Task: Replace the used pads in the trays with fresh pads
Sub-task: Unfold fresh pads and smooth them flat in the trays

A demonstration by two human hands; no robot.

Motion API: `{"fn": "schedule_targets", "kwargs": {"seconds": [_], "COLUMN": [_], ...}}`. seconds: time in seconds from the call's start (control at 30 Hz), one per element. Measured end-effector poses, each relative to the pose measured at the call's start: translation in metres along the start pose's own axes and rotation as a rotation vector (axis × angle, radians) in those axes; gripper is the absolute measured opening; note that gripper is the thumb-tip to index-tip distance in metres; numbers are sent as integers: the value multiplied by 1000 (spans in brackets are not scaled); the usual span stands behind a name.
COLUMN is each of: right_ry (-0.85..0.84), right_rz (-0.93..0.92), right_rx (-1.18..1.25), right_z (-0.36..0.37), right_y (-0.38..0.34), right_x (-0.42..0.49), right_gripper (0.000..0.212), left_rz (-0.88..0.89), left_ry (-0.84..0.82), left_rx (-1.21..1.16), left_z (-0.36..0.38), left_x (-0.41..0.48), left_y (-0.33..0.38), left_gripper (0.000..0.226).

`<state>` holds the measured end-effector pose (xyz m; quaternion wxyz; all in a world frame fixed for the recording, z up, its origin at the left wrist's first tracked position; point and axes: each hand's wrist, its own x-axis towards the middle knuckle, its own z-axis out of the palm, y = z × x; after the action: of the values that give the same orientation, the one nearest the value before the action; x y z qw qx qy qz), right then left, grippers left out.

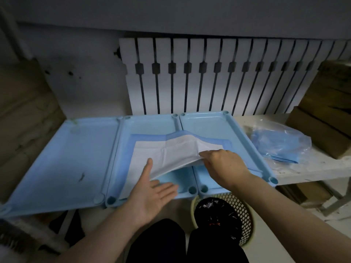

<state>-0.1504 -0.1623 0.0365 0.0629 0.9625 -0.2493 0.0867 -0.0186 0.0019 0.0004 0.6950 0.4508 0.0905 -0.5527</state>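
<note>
left of the middle tray [150, 124] lies the left tray [62, 162], pale blue, with a dark smudge on its floor. the pad [171, 150], white with a blue border, lies in the middle tray with its long axis running left to right, and its right end crosses the shared rim into the right tray [209, 120]. the left hand [152, 192] is at the middle tray's front edge, palm up and fingers spread, just under the pad's raised front flap and holding nothing. the right hand [222, 164], right of the middle tray's centre, pinches the pad's lifted right part, so it is the hand that has the pad. in this dim light i cannot tell whether the pad is soiled or fresh. below the front of the middle tray, toward the right, a lined wastebasket [224, 215] stands on the floor. further right, a plastic bag of blue pads [281, 145] lies on a white shelf [313, 168]. behind the middle tray is a white radiator [209, 76].
</note>
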Motion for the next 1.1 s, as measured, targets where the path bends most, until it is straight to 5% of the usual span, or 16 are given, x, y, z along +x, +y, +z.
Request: {"fn": "schedule_targets", "kwargs": {"seconds": [0.1,0.23,0.33,0.43,0.67,0.9,0.97,1.1], "right_ry": [-64,-197,-288,-383,1,34,5,21], "right_rz": [-54,-141,-165,25,479,599,563,510], "right_rx": [-32,44,258,679,1152,1622,1750,2012], "right_z": [-17,-24,-16,-17,-30,-59,-63,-78], "right_y": [-12,-30,-34,-31,-3,9,8,1], "right_x": [-12,-32,-43,-44,-22,-5,-3,-6], "right_gripper": [24,8,30,58,90,137,125,31], "left_rz": [144,282,361,438,477,444,435,430], "left_ry": [89,128,109,1,-287,-388,-397,-418], "left_rx": [-196,-151,12,226,622,763,786,788], "left_z": [0,4,16,39,81,109,112,113], "left_x": [19,28,20,-7,-95,-160,-171,-184], "left_y": [25,51,71,93,149,173,174,176], "left_gripper": [67,23,23,32,33,37,35,35]}}
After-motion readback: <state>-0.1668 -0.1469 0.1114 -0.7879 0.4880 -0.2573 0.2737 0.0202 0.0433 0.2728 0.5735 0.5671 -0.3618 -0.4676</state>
